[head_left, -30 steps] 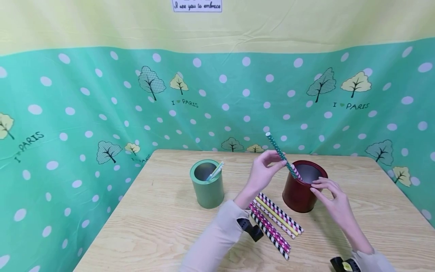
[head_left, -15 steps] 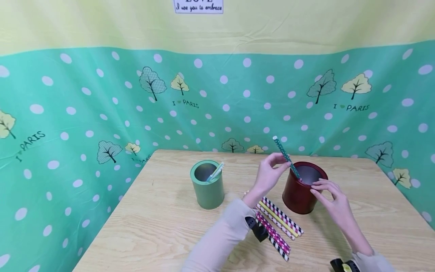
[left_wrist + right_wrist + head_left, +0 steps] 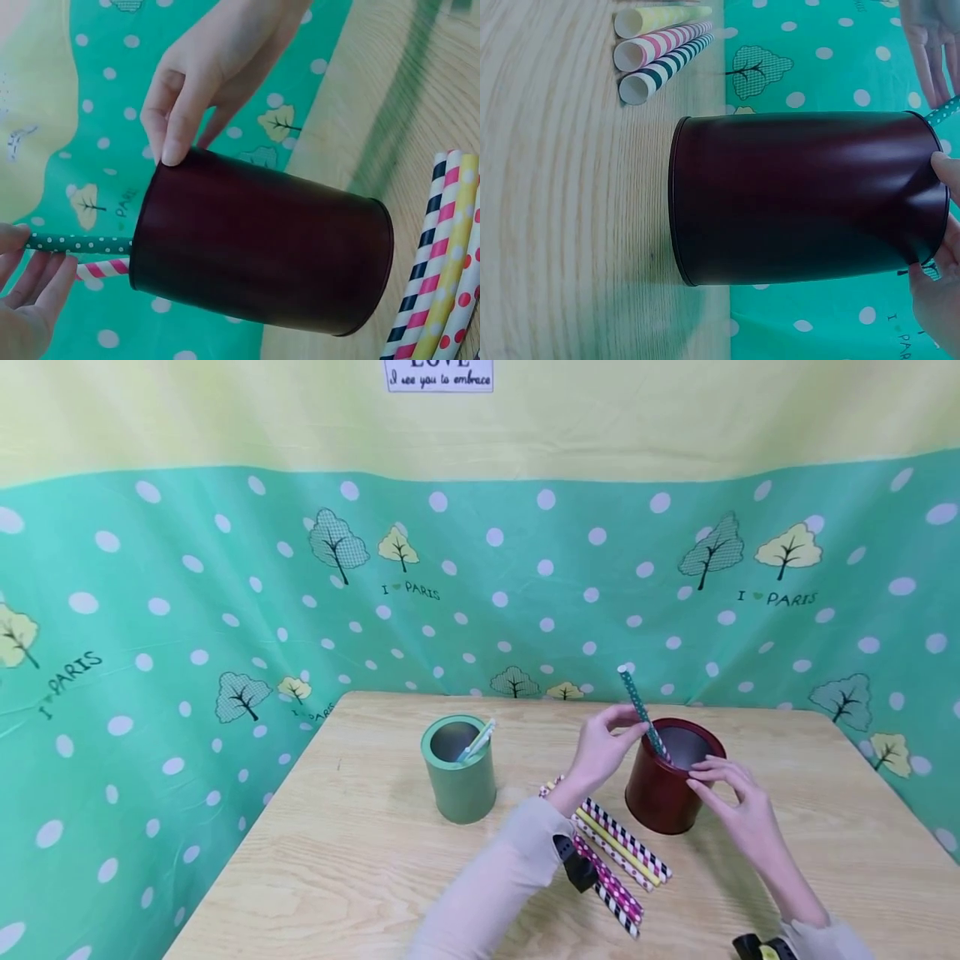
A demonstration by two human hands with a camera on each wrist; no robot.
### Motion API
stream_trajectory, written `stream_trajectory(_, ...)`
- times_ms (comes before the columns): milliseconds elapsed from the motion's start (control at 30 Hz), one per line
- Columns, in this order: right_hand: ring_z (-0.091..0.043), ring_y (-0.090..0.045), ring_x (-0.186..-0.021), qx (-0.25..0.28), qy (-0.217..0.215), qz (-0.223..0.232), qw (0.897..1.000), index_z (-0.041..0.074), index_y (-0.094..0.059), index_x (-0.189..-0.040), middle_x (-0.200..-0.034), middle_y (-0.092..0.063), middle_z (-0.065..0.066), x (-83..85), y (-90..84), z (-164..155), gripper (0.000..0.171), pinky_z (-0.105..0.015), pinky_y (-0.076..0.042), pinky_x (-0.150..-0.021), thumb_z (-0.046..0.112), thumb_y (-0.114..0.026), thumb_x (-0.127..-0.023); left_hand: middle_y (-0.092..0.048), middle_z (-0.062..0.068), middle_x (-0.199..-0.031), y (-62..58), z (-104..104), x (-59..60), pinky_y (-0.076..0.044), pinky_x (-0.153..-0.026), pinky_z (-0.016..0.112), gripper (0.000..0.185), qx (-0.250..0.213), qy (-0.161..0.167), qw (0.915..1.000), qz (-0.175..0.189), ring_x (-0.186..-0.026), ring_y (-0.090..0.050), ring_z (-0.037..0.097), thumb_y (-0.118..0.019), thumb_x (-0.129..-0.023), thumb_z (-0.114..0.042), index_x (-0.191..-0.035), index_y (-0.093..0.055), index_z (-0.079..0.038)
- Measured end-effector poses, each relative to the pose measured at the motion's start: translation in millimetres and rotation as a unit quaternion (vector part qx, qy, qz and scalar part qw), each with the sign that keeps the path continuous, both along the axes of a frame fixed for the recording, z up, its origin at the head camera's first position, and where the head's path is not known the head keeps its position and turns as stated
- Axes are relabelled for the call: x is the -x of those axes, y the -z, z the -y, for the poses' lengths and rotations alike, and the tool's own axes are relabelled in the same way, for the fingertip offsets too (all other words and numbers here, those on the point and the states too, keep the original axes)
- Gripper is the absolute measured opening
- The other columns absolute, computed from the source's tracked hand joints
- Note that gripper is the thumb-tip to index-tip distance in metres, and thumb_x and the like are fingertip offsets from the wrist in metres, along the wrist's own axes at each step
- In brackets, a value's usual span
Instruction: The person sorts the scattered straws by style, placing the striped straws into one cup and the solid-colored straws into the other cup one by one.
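My left hand (image 3: 600, 747) pinches a dark green paper straw (image 3: 632, 692) with white dots. It leans, its lower end inside the rim of a dark red canister (image 3: 660, 802). Close beside it, a pink-and-white striped straw (image 3: 105, 268) sticks out of the same canister in the left wrist view. With thumb and fingers, my right hand (image 3: 746, 810) grips the canister's near right rim. The canister stands upright on the table; its inner bottom is hidden.
A light green canister (image 3: 461, 793) with a few pale straws (image 3: 476, 742) stands to the left. Several patterned paper straws (image 3: 626, 852) lie in front of the red canister, partly under my left forearm. A dotted curtain (image 3: 465, 568) hangs behind the wooden table (image 3: 315, 860).
My left hand has moved right and slightly down with the green straw, which has become steeper and sits further over the red canister. My right hand has stayed on the rim.
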State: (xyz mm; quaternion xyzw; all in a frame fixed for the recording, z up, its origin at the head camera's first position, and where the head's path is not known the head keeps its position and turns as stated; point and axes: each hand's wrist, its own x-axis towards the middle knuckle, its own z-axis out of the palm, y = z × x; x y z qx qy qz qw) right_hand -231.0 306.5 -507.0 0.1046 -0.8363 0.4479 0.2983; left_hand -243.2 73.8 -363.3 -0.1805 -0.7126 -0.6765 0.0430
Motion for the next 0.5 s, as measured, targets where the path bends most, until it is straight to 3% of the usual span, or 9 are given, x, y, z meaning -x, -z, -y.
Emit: stream_trajectory(500, -0.006, -0.041, -0.112, 0.000, 0.001, 0.001, 1.000, 0.020, -0.066, -0.091, -0.108, -0.057, 0.007, -2.6, 0.3, 2.2, 0.018, -0.010, -0.026, -0.094, 0.009, -0.068, -0.076, -0.065, 0.003, -0.094, 21.8, 14.3, 6.6, -0.045, -0.075, 0.016, 0.027, 0.024, -0.008, 0.9997, -0.007, -0.084, -0.057, 0.003, -0.060, -0.083, -0.014, -0.110, -0.061, -0.008)
